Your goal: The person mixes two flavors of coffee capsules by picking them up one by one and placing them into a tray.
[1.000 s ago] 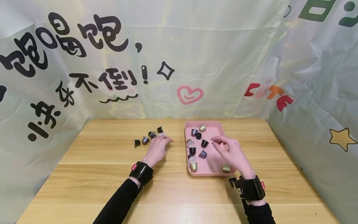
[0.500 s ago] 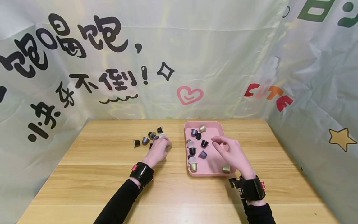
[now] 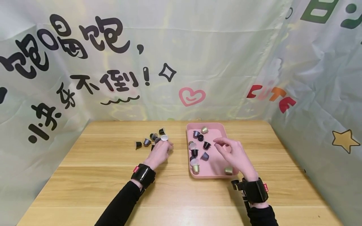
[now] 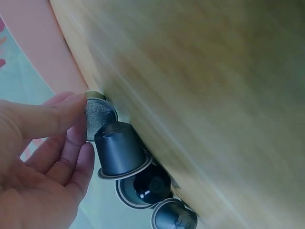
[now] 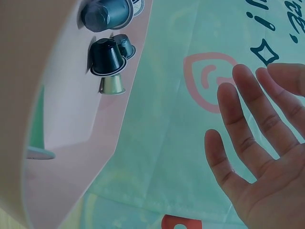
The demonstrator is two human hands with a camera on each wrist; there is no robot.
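Through the left wrist view I have the left hand (image 3: 159,153) with its thumb and fingers in a narrow pinch on the edge of a gold-bodied capsule (image 4: 101,120), whose round foil lid has a fine, grainy texture. That capsule is at the table, left of the tray. Just beside it a dark blue-grey capsule (image 4: 120,150) shows a smooth, metallic, tapering cup with a thin flared rim, and more crowd behind. From the head view I see this loose cluster, including a matt black capsule (image 3: 138,144) on its side and a pale, disc-shaped lid (image 3: 164,137).

The right hand (image 3: 234,153) hangs over the tray, its fingers spread wide and relaxed, holding nothing. The tray (image 3: 213,176) is smooth pink, rectangular with rounded corners and low walls. Capsules lie scattered in it, mostly along its left half: glossy black, slate blue and pale gold, with one gold capsule (image 3: 228,170) near the front right corner.

The table (image 3: 175,201) is light wood with long grain bands and a soft sheen. Around it I see creased, pale green cloth (image 3: 226,62) printed with black characters, a pink heart (image 3: 192,96) and a yellow star (image 3: 345,140).
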